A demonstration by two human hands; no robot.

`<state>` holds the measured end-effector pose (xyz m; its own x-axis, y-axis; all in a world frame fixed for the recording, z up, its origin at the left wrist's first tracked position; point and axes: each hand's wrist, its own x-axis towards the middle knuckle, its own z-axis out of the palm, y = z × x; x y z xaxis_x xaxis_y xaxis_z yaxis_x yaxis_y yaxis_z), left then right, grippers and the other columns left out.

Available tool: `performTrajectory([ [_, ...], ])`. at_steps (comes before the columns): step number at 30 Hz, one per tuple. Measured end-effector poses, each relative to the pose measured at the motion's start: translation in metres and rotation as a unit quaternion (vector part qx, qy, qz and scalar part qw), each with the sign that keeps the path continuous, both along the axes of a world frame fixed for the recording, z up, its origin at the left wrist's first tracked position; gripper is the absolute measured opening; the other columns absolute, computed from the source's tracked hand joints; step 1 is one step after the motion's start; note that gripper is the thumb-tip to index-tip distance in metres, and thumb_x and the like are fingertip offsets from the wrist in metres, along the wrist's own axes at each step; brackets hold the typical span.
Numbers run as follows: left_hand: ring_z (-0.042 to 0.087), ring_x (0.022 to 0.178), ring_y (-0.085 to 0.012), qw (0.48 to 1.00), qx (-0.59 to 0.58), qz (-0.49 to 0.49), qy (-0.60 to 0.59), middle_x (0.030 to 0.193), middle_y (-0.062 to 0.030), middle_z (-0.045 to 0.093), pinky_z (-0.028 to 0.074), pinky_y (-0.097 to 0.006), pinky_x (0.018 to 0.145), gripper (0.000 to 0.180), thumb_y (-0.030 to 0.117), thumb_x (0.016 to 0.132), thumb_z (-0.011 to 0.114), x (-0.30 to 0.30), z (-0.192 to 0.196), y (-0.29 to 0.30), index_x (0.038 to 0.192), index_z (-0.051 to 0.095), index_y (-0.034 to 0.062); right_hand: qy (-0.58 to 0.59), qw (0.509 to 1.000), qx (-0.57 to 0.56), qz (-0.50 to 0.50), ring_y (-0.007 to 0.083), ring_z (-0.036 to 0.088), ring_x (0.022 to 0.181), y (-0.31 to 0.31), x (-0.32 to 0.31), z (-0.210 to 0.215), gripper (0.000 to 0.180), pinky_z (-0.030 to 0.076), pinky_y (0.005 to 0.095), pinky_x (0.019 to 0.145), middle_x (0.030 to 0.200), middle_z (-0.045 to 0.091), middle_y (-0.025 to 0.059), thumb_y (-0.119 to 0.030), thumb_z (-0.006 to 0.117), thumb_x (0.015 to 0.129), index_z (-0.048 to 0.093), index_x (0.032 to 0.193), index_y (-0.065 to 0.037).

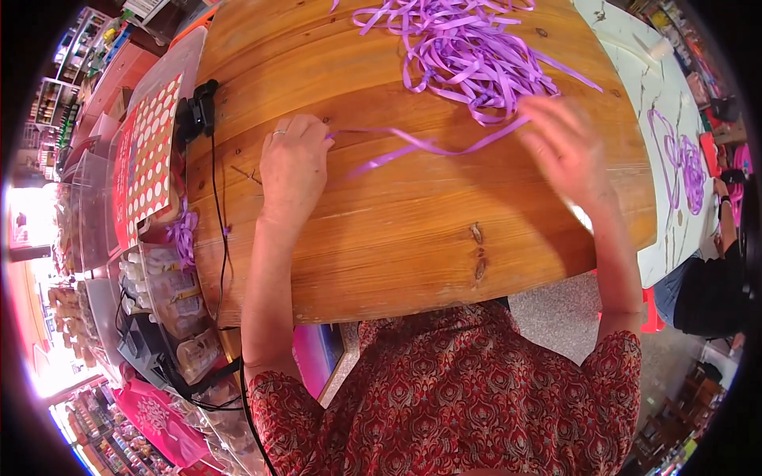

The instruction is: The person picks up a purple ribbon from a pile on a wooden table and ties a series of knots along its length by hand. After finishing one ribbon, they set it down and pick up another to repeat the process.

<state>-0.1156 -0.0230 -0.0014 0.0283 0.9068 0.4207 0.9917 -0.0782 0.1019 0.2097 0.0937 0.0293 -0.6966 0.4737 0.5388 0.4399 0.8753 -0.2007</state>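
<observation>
A narrow purple ribbon (468, 149) stretches in a loose wave between my two hands above the wooden table. My left hand (295, 163) is closed, with a bit of purple showing at its fingertips. Toward the right, the ribbon runs up between the thumb and fingers of my right hand (562, 149), which is slightly smeared by motion. A loose ribbon tail (389, 159) slants down to the left below the wave. Beyond my right hand lies a large tangled pile of purple ribbon (484, 59) at the far side.
A black clip-like device (198, 109) sits at the table's left edge, its cable (216, 214) trailing toward me. Left of the wooden table (381, 254) stand a dotted red-and-white box (151, 151) and plastic bins. On a marble-patterned table (667, 238) lies more purple ribbon (692, 170), near another person (706, 289).
</observation>
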Motion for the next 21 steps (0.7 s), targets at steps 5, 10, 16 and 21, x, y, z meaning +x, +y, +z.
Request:
performTrajectory([
  [5,0.057,0.080,-0.0141,0.875,-0.016,0.083,-0.477,0.090,-0.0035,0.063,0.044,-0.029,0.072,0.010,0.011,0.086,0.060,0.031,0.024,-0.013,0.091,0.060,0.0023,0.032,0.990,-0.050,0.131,0.0270,0.059,0.091,-0.046,-0.033,-0.004,0.030,0.047,0.0363,0.079,0.101,0.062,0.0097,-0.009,0.072,0.072,0.065,0.101,-0.004],
  [10,0.053,0.072,-0.0083,0.507,-0.031,-0.004,-0.861,0.084,-0.0031,0.063,0.041,-0.022,0.067,0.013,0.014,0.088,0.061,0.066,0.038,-0.024,0.092,0.059,0.0015,0.127,0.972,-0.104,0.166,0.0273,0.059,0.089,-0.069,-0.071,0.001,0.040,0.048,0.0357,0.077,0.101,0.061,0.0123,-0.012,0.073,0.073,0.060,0.110,-0.002],
  [16,0.050,0.071,-0.0082,0.582,0.102,-0.035,-0.806,0.088,-0.0041,0.062,0.039,-0.021,0.066,0.012,0.013,0.090,0.058,0.094,0.042,-0.031,0.095,0.059,0.0021,0.225,0.792,-0.533,0.193,0.0162,0.062,0.086,-0.090,-0.097,-0.011,0.036,0.048,0.0284,0.073,0.097,0.062,0.0109,-0.015,0.065,0.086,0.054,0.116,0.000],
  [21,0.050,0.074,-0.0087,0.597,0.136,-0.042,-0.790,0.088,-0.0041,0.061,0.039,-0.022,0.068,0.012,0.013,0.092,0.056,0.096,0.041,-0.028,0.094,0.058,0.0020,0.184,0.645,-0.714,0.203,0.0109,0.061,0.080,-0.096,-0.077,-0.003,0.028,0.049,0.0239,0.072,0.089,0.063,0.0077,-0.010,0.059,0.089,0.056,0.115,0.001],
])
